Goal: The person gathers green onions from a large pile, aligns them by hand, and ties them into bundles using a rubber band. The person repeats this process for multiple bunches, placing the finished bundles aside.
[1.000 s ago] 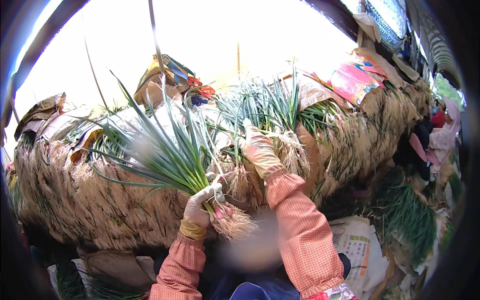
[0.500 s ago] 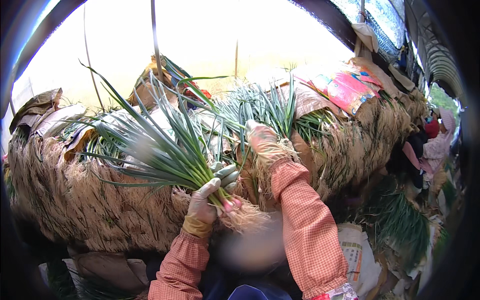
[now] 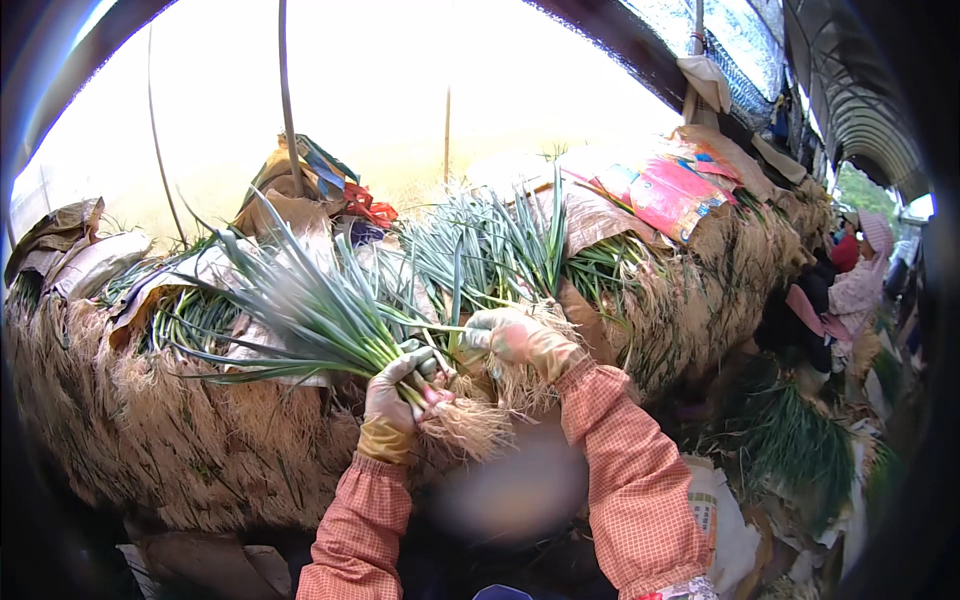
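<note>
Gloved left hand [image 3: 398,392] gripping scallion bunch [image 3: 320,315], stringy roots, right hand [image 3: 515,335] alongside

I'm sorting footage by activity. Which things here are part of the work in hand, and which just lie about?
In hand:
left hand gripping a bunch of green onions
right hand on the stacked onion pile

Lying about:
colourful sacks
brown paper
white bag

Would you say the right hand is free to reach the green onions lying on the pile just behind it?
Probably yes. The right hand already rests at the rooted ends of the stacked green onions, with nothing between them. The left hand holds its own bunch off to the side, clear of that path.
</note>
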### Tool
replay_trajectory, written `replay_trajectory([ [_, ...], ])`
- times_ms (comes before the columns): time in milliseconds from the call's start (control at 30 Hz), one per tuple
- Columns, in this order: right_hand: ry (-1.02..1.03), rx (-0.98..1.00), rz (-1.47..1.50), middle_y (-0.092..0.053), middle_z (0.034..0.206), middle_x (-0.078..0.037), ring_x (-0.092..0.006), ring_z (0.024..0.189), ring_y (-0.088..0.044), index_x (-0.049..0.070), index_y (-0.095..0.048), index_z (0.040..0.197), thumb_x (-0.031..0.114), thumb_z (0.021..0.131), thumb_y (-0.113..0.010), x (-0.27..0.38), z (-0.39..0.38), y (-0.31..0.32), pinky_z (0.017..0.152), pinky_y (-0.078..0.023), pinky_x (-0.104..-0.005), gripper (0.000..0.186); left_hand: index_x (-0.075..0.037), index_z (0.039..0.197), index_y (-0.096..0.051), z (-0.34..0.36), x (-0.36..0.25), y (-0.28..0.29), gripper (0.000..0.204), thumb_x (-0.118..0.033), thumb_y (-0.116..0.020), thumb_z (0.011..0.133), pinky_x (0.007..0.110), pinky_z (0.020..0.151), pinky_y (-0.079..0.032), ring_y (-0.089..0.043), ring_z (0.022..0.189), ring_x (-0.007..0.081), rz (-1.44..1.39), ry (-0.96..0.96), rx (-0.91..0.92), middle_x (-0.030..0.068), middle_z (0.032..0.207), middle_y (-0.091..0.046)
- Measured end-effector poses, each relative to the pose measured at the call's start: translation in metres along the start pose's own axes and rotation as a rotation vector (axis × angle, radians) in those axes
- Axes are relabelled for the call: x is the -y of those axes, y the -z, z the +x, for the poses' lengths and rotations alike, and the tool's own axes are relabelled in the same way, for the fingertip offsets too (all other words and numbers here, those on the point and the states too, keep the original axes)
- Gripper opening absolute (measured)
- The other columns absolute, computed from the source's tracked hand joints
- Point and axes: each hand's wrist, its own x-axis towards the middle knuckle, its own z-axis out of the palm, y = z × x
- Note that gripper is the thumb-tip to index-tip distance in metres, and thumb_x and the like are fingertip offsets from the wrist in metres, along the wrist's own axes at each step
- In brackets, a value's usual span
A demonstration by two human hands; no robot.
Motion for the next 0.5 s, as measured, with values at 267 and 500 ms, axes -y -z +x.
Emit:
replay_trajectory([
  [267, 0.187, -0.806, 0.535, -0.071, 0.102, -0.014, -0.0139, 0.065, -0.067, 0.003, -0.062, 0.115, 0.031, 0.104, -0.044, -0.062, -0.158, -0.002, 0.049, -0.053, -0.0244, 0.035, -0.003, 0.131, -0.051, -0.018, -0.006, -0.049, 0.041, -0.011, -0.055, 0.091, 0.054, 0.077, -0.06, -0.066, 0.103, 0.0314, -0.143, -0.065, 0.071, 0.0218, 0.133, -0.056],
  [500, -0.482, 0.098, 0.001, -0.07, 0.104, -0.01, -0.018, 0.071, -0.067, 0.008, -0.065, 0.117, 0.025, 0.099, -0.055, -0.042, -0.18, 0.003, 0.074, -0.054, -0.0289, 0.026, 0.005, 0.121, -0.051, 0.061, 0.027, -0.009, 0.033, -0.013, -0.051, 0.094, 0.049, 0.063, -0.062, -0.067, 0.067, 0.0319, 0.101, 0.126, 0.039, 0.0228, 0.103, -0.063],
])
